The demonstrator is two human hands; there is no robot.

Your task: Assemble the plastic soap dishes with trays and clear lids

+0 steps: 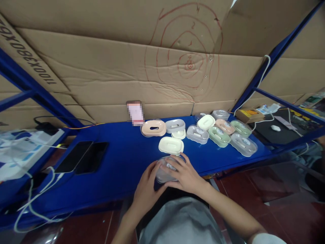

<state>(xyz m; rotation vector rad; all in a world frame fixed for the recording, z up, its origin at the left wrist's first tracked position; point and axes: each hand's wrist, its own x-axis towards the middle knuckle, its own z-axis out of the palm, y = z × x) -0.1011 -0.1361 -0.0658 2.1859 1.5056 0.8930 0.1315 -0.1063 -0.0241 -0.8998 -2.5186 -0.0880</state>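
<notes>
Grey clothing [181, 222] foremost, left hand [146, 183] and right hand [187, 174] clasp a case [162, 174]; cream tray [171, 145] lies at twelve o'clock, nearer the right

Left hand [147, 185] and right hand [188, 174] clasp a grey case [162, 174], probably a soap box, at the blue worktop [124, 156]; pastel cases [197, 135] lie beyond.

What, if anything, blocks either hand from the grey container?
Nothing visible: the left hand and right hand are both directly on the grey container. The cream piece lies beyond it, not between.
</notes>
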